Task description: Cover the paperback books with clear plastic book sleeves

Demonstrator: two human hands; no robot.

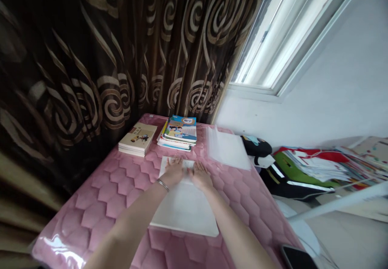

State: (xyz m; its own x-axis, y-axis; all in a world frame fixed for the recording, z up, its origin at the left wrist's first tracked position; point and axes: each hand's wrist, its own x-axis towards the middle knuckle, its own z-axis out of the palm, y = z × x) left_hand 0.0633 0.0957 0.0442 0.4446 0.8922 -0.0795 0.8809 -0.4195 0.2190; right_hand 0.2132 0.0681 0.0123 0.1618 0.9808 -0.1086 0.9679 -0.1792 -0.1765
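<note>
In the head view a white open booklet or sheet (186,210) lies on the pink quilted surface (121,196); I cannot tell whether it is a book or a cover. My left hand (173,172), with a bracelet at the wrist, rests flat on its far part, fingers stretched out. Beside it my right hand (200,175) also presses flat on the far part, the two thumbs close together. Neither hand grips anything. Beyond the hands sits a stack of colourful books (180,133), with a cartoon cover on top.
Left of that stack are beige books (138,139). Clear plastic sheets (228,148) lie at the far right. A dark phone-like device (297,257) sits at the near right edge. Bags and piled papers (318,166) stand to the right. A patterned curtain (169,51) hangs behind.
</note>
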